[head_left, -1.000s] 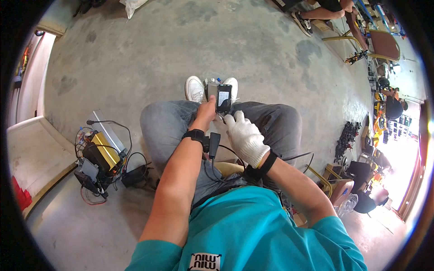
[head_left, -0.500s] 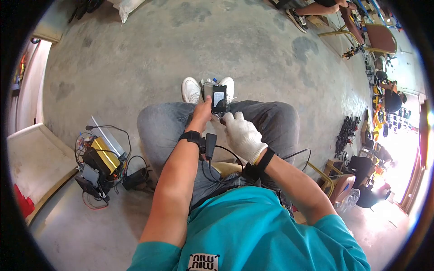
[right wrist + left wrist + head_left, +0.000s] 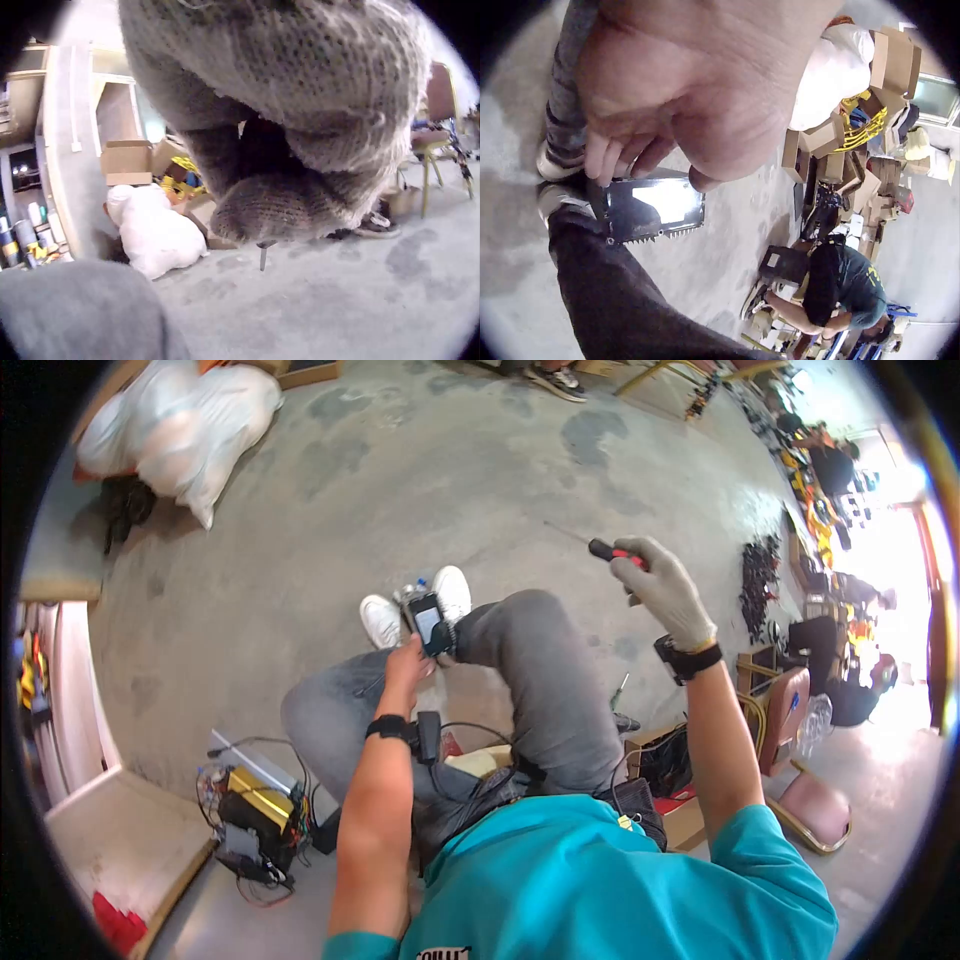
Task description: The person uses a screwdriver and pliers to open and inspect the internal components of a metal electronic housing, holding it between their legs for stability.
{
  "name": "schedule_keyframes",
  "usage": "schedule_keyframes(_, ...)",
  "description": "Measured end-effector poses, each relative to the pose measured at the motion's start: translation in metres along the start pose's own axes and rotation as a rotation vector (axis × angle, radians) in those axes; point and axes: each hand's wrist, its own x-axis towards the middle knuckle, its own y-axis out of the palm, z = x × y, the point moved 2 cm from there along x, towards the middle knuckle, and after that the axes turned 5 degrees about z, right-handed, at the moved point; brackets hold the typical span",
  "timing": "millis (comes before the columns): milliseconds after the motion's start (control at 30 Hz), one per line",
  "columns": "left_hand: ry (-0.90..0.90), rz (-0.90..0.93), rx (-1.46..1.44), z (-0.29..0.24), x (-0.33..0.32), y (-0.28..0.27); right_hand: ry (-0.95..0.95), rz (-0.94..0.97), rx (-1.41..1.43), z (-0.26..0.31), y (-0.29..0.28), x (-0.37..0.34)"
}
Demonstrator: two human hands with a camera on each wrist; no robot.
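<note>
- Head view: at the far left, a pale panel is seen, with a red cloth laid at its near end.
- Above it in the frame, white sacks are bunched together on the floor.
- Just right of the panel, a yellow-cased electronic unit is surrounded by tangled cables.
- By the bare left hand, a black device with a white label is gripped by one end; in the left wrist view its opposite edges are held between fingers and thumb, and a row of fins is shown along one edge.
- The device is placed between two white shoes; whether it is also supported from below cannot be told.
- Well to the right, a screwdriver with a red-and-black handle is held clear of the device, its shaft aimed up and leftward.
- Its handle is enclosed by the curled fingers of the right hand, which is covered by a white knitted glove.
- Farther right, dark items are heaped on the floor, and a padded chair is partly seen.
</note>
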Motion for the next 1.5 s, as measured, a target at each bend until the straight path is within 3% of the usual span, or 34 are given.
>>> schedule_keyframes(100,-0.029,-0.051,0.013,-0.012,-0.014,0.01,0.094,-0.036,0.109,-0.077,0.018,0.009)
schedule_keyframes(167,-0.018,-0.1,0.101,-0.009,-0.013,0.007,0.249,0.048,0.125,-0.111,0.043,0.009)
schedule_keyframes(367,-0.056,-0.041,0.179,-0.005,-0.01,-0.003,0.36,0.076,0.167,-0.202,0.126,0.027)
schedule_keyframes(567,-0.057,-0.092,0.229,-0.004,-0.011,-0.005,0.513,0.038,-0.07,-0.272,0.179,0.049)
schedule_keyframes(833,-0.068,-0.118,0.26,0.003,-0.004,-0.012,0.52,-0.009,-0.075,-0.289,0.187,0.072)
schedule_keyframes(1033,-0.085,-0.244,0.251,-0.006,-0.017,0.0,0.558,0.025,-0.102,-0.295,0.193,0.087)
schedule_keyframes(1500,-0.075,-0.22,0.213,-0.004,-0.018,-0.001,0.549,0.018,-0.146,-0.3,0.193,0.091)
